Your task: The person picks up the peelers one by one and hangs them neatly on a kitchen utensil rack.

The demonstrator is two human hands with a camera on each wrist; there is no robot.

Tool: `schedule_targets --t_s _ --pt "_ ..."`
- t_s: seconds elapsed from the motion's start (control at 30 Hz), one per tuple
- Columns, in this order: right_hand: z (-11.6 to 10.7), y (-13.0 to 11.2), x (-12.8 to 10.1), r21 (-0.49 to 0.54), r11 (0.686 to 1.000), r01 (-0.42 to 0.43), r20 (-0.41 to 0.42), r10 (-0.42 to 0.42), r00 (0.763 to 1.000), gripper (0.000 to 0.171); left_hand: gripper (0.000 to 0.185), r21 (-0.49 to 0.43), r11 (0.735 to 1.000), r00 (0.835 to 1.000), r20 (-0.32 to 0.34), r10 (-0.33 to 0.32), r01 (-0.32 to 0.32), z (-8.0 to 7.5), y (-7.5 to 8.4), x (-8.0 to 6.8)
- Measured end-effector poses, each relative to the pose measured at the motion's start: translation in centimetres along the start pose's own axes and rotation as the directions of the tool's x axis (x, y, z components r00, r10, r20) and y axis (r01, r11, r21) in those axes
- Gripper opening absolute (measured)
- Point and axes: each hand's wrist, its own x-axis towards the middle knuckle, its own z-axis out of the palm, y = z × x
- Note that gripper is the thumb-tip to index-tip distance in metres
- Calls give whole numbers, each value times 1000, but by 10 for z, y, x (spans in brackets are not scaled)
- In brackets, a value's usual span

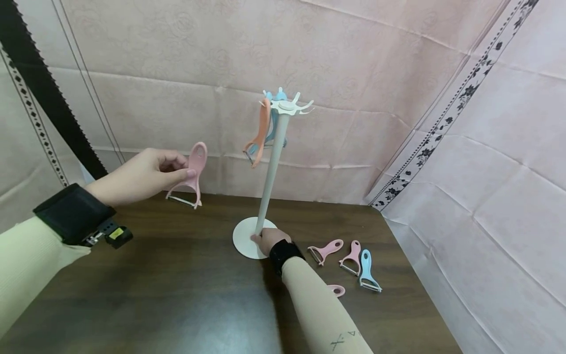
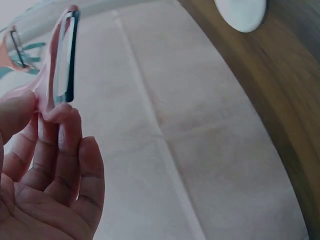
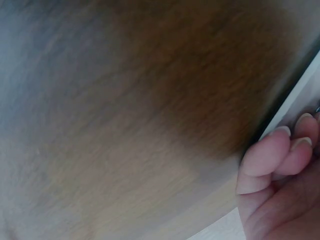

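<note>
The left hand [image 1: 146,174], raised above the dark wooden table [image 1: 177,295], pinches a pink plastic peeler [image 1: 191,175] by its handle, blade hanging down. The right hand [image 1: 267,239] rests low, fingers curled around the foot of the white hook stand's pole [image 1: 270,167] at its round base [image 1: 245,238].

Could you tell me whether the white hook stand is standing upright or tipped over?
Upright. The white hook stand rises nearly vertical from its round base, flat on the dark wooden table; the right hand holds its foot.
</note>
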Motion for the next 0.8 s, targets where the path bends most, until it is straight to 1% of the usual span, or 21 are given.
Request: schedule_targets --t_s 0.1,0.23,0.37,0.47,0.57,0.63,0.73,0.8 --pt "2 1 1 -10 1000 13 -7 -13 1000 36 23 -4 1000 999 -33 10 -10 0 8 2" --pt "4 2 2 -32 999 9 -25 -10 1000 37 24 5 999 995 -93 39 -38 -2 17 6" --pt "3 -1 1 -23 1000 11 -26 -12 1000 38 26 -5 998 984 -170 58 -59 -8 27 11" --pt "3 -1 1 -22 1000 15 -17 -15 1000 39 31 -24 997 973 -221 68 -75 -8 40 18" --pt "4 1 3 -33 999 11 -14 -11 1000 39 32 -53 992 967 -238 96 -111 -3 56 27" --pt "3 2 3 -25 1000 4 -18 -4 1000 39 31 -82 986 964 -235 121 -144 3 65 32" --pt "3 2 4 -9 1000 4 -24 -4 1000 38 28 -125 975 961 -229 153 -185 12 73 39" --pt "4 3 4 -10 1000 6 -25 -7 1000 38 26 -138 969 958 -232 171 -206 18 76 42"
